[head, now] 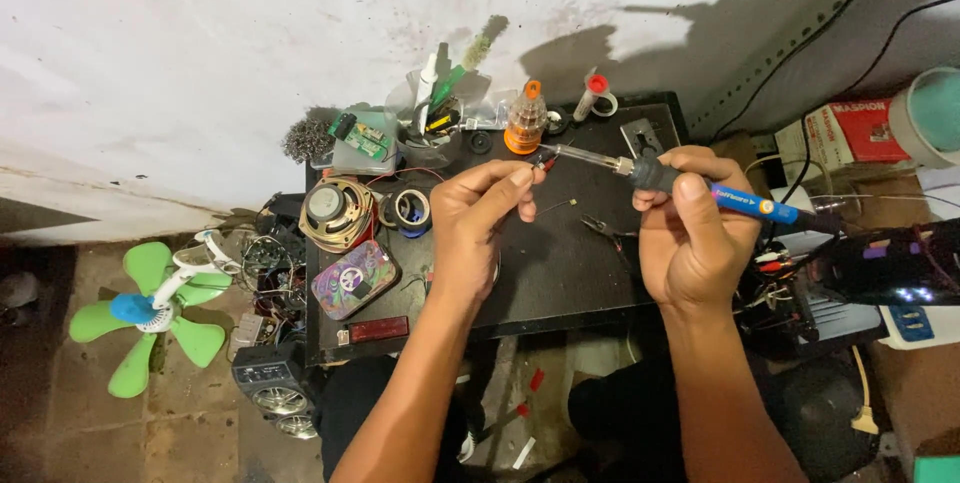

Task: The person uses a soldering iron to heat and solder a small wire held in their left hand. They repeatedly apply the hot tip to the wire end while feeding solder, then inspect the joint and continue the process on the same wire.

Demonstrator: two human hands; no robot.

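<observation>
Right hand [690,233] gripping soldering iron [690,186], left hand [480,218] pinching small red part [543,158] above black mat [560,263], pliers [608,233] between.

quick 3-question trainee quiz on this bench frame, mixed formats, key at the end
1. True or false: the right hand holds a soldering iron with a blue handle.
2. Where does the iron's tip point? A) at the green fan B) at the small part pinched in the left hand fingers C) at the loose speaker
3. Fill in: the small pliers lie on the black ____ between the hands.

Key
1. True
2. B
3. table top
</observation>
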